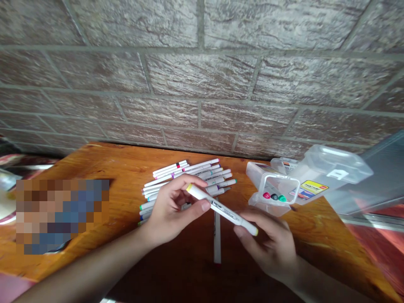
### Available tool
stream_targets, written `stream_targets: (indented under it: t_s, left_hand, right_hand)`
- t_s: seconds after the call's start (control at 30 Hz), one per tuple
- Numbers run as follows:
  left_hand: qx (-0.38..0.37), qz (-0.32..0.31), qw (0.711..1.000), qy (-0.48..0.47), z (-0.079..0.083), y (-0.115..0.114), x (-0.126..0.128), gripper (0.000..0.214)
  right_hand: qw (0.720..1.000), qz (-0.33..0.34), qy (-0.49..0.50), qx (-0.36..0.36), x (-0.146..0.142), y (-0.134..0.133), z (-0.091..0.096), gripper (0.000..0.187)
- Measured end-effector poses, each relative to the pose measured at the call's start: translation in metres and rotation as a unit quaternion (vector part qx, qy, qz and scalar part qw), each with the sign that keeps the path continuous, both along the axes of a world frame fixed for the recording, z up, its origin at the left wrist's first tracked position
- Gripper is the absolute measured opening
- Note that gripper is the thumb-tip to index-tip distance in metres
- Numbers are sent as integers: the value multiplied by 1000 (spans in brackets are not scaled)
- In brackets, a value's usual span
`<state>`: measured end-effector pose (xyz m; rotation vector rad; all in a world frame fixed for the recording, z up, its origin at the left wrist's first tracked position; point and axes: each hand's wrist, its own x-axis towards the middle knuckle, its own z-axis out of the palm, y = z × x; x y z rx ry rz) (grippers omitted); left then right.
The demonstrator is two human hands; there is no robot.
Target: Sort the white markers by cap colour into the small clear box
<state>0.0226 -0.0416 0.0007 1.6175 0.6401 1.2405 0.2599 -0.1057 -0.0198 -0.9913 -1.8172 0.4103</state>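
A white marker (225, 211) with yellow ends is held up at a slant above the table. My left hand (176, 206) pinches it near its upper left end, thumb in front. At its lower right end, my right hand (268, 240) closes thumb and fingers around it. Behind my left hand lies a loose pile of white markers (189, 170) with ends in several colours; part of the pile is hidden by that hand. One more marker (217, 240), with a red end, lies on the table below the held one.
To the right, an open clear plastic case (280, 179) lies with a few markers inside. Beside it is a larger clear container (334, 170) with a yellow label. The wooden table (104, 168) meets a brick wall (202, 71). A pixelated object (59, 214) is at left.
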Motion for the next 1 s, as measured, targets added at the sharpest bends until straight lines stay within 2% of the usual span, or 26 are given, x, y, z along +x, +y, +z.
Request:
stream_targets:
  t_s: [0.27, 0.47, 0.57, 0.77, 1.0]
  left_hand:
    - [42, -73, 991, 101, -5, 5, -1, 25]
    - [210, -63, 954, 204, -11, 8, 1, 22]
    - [256, -66, 937, 230, -14, 8, 2, 22]
    - [272, -65, 928, 244, -20, 7, 3, 26]
    - [247, -82, 924, 280, -18, 7, 2, 24]
  right_hand:
    - [995, -66, 64, 40, 6, -9, 13, 17]
    - [995, -55, 69, 50, 4, -8, 11, 20]
    - [996, -37, 67, 54, 2, -7, 9, 19]
    - [994, -9, 71, 83, 1, -3, 8, 13]
    - [995, -4, 67, 70, 2, -4, 2, 25]
